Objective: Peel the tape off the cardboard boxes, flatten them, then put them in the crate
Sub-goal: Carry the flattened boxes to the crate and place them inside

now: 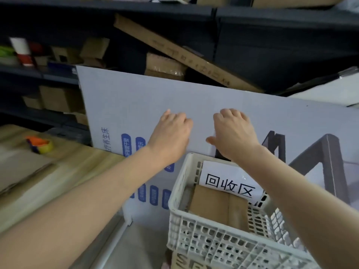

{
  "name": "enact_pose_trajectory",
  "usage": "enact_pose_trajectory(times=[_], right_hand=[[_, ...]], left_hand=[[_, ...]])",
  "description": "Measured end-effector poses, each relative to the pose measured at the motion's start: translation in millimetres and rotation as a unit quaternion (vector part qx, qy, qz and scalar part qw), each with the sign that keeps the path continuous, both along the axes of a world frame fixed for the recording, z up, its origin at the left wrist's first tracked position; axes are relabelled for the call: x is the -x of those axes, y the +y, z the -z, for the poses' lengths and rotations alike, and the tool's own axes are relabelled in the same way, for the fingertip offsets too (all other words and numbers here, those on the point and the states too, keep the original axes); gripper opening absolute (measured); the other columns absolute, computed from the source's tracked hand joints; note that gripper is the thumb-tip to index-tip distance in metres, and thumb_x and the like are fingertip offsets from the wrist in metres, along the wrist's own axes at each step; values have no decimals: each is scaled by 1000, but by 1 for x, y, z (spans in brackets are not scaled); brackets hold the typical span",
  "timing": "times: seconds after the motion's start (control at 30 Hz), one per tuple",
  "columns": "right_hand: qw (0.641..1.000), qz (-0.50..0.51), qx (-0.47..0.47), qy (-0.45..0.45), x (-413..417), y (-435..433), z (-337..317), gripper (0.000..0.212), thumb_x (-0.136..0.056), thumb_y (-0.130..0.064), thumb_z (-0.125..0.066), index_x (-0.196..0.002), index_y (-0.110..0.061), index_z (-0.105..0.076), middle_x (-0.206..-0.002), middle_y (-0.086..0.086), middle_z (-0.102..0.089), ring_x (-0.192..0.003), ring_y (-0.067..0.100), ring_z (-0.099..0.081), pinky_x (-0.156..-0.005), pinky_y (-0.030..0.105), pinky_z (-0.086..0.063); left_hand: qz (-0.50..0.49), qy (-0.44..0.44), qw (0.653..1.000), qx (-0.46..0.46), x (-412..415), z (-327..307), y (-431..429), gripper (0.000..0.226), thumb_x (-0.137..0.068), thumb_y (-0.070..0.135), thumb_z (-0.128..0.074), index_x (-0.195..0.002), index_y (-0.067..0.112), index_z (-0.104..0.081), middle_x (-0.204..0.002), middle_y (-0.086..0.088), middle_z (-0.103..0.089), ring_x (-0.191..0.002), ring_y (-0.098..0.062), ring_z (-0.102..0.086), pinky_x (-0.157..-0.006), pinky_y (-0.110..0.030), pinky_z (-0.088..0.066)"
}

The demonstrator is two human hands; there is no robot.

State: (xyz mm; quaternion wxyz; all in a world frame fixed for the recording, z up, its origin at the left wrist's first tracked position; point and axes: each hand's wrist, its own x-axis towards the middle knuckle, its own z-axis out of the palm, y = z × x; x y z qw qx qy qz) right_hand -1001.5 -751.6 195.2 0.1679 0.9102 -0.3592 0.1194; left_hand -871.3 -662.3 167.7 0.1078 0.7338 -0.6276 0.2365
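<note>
At the far left, dark shelving (58, 78) holds small brown boxes (56, 100) and a white and red tube (21, 51), all a bit blurred. Nearer, on the left, a pale wooden table (77, 171) carries a sheet of brown cardboard (19, 167) lying flat, and a roll of tape (39, 145) with an orange and yellow holder sits beyond it, well apart from both hands.

Moving right, a large white printed cardboard panel (136, 98) stands on edge behind the table and leans back toward the shelves, with blue labels and dark artwork on its face. A long brown carton (174, 49) slants across the shelf behind its top edge.

The left hand (171, 133) is stretched out in front of the panel, palm down, fingers loosely curled and holding nothing. Just beside it, the right hand (235, 131) reaches the same way, fingers bent, thumb spread out to the side, also empty. Whether either one actually touches the panel I cannot tell.

Below the right forearm, at near right, a white plastic lattice crate (194, 247) sits with a flattened brown cardboard box (215, 206) lying inside it. A white sign (229, 181) with black characters stands against the crate's far wall, just behind that box.
</note>
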Motion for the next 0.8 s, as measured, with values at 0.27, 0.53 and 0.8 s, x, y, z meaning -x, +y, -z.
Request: enact_pose_trajectory(times=[0.27, 0.53, 0.8], right_hand=[[999, 19, 27, -26, -114, 134, 2, 52, -88, -43, -59, -123, -8, -46, -126, 11, -49, -122, 30, -40, -105, 41, -29], [999, 22, 13, -35, -214, 258, 4, 54, -87, -41, -61, -125, -7, -43, -126, 11, -47, -123, 30, -38, -107, 41, -24], [999, -19, 8, -38, -247, 345, 2, 49, -87, -35, -61, -122, -4, -45, -124, 13, -47, -123, 33, -37, -108, 42, -23]], left_hand=[[-3, -34, 999, 12, -114, 8, 125, 41, -87, 20, -60, -125, 12, -47, -116, -6, -53, -108, -23, -51, -112, -40, -22], [-13, -34, 999, 3, -210, 0, 252, 37, -88, 18, -55, -124, 10, -48, -115, -7, -52, -105, -27, -50, -106, -37, -24], [-44, -32, 999, 2, -228, 0, 341, 38, -91, 21, -52, -126, 11, -46, -116, -5, -51, -108, -26, -50, -104, -36, -25]])
